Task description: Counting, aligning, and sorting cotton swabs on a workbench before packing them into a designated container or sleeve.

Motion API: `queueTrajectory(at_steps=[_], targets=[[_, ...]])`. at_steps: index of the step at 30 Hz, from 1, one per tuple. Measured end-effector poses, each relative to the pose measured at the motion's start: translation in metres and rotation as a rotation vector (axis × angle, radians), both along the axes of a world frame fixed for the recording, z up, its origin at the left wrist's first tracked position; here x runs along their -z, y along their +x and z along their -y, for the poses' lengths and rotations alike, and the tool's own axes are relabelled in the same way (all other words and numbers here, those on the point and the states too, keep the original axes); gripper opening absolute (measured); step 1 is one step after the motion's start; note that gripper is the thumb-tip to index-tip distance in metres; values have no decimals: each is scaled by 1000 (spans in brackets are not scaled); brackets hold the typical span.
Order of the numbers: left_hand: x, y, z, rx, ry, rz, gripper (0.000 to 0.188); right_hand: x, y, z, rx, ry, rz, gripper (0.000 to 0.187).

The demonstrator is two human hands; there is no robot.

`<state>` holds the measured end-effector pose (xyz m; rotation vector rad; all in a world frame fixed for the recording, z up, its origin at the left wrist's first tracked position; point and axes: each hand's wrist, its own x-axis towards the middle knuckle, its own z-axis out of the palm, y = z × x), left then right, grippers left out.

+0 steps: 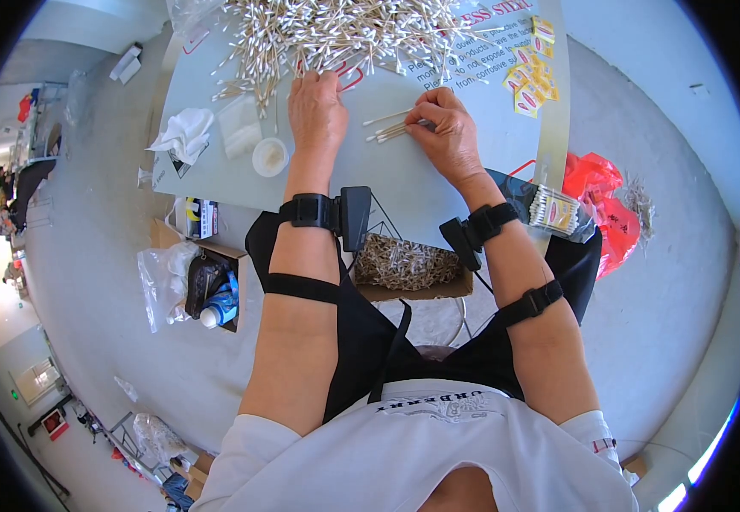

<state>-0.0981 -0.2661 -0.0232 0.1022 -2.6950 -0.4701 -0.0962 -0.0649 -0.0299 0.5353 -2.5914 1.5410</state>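
A big loose pile of cotton swabs point(349, 36) covers the far middle of the table point(361, 192). My left hand point(316, 111) is at the pile's near edge, its fingers curled down among the swabs; what they pinch, if anything, is hidden. To its right, my right hand point(447, 132) is closed on several cotton swabs point(387, 132), whose white tips point left, just above or on the tabletop. Beside my left wrist stands a small round white tub point(270, 157).
Left on the table lie a crumpled white tissue point(184, 135) and a clear packet point(239, 125). Yellow printed cards point(530, 85) lie far right. A bag of swabs point(555, 210) sits near a red plastic bag point(616, 226). Below the table edge are a swab-filled box point(408, 266) and a cluttered carton point(232, 249).
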Motion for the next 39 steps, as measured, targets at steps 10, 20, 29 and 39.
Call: queueTrajectory(at_steps=[10, 20, 29, 39], targets=[[5, 2, -8, 31, 78, -14, 4, 0, 2, -2, -22, 21, -45, 10], [3, 4, -8, 14, 25, 13, 5, -5, 4, 0, -79, 195, -250, 16], [3, 20, -75, 213, 44, 66, 3, -12, 42, -51, -68, 235, -257, 11], [-16, 21, -99, 397, 224, 127, 13, -31, 45, -69, -4, 64, 85, 15]])
